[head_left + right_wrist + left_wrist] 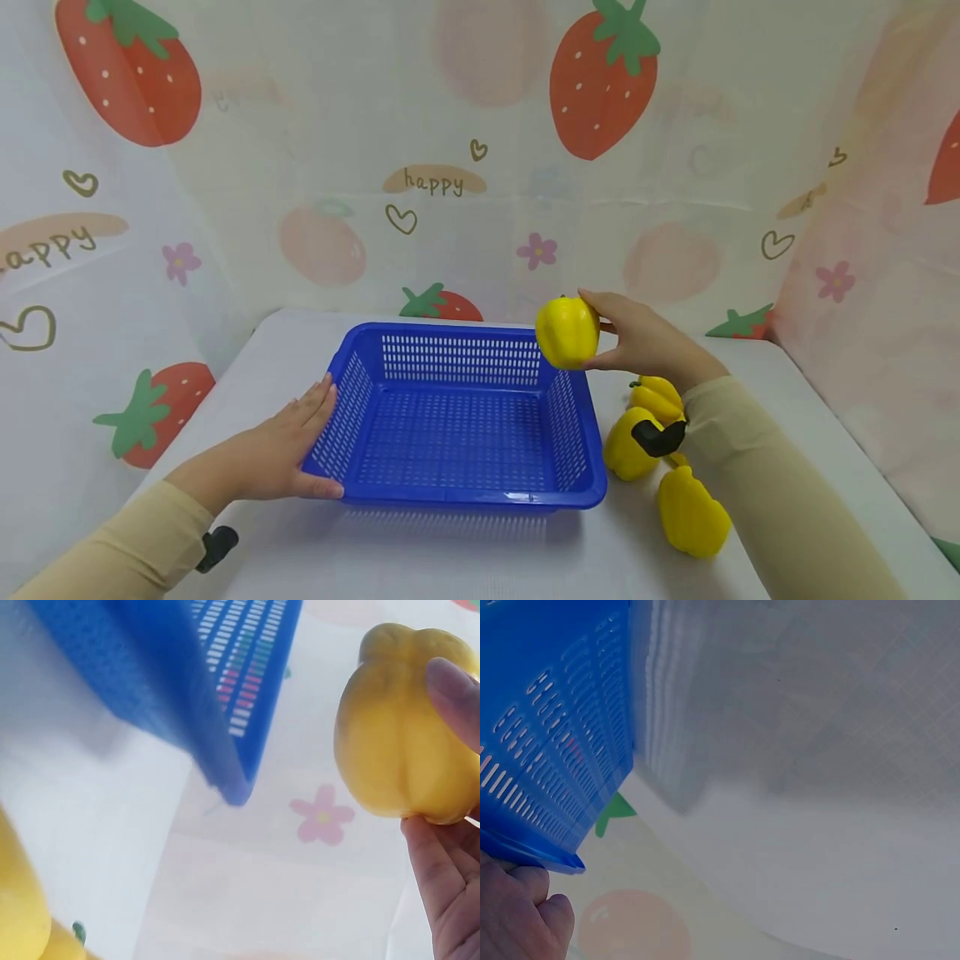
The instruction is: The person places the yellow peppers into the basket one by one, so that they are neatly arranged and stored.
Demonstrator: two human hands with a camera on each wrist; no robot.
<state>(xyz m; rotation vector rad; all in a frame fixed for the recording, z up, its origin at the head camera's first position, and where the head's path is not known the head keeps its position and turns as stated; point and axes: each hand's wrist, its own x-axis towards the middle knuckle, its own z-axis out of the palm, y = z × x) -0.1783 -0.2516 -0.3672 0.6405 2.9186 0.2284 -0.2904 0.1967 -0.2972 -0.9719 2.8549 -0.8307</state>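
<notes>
A blue plastic basket (450,442) with slotted walls stands on the white table, nothing inside it. My left hand (281,450) holds its left rim near the front corner, thumb on the rim; in the left wrist view, bent fingers (532,889) show against the rim's underside. Above the basket's back right corner, my right hand (637,333) pinches a yellow bell pepper (567,333) between thumb and fingers. The right wrist view shows this pepper (397,735) from another side, apart from the basket's rim (238,784).
Right of the basket, under my right forearm, lie more yellow peppers, one at the back (654,396), one beside the basket (628,450) and one nearer me (693,512). A strawberry-print cloth (337,150) hangs behind and around the white table (262,550).
</notes>
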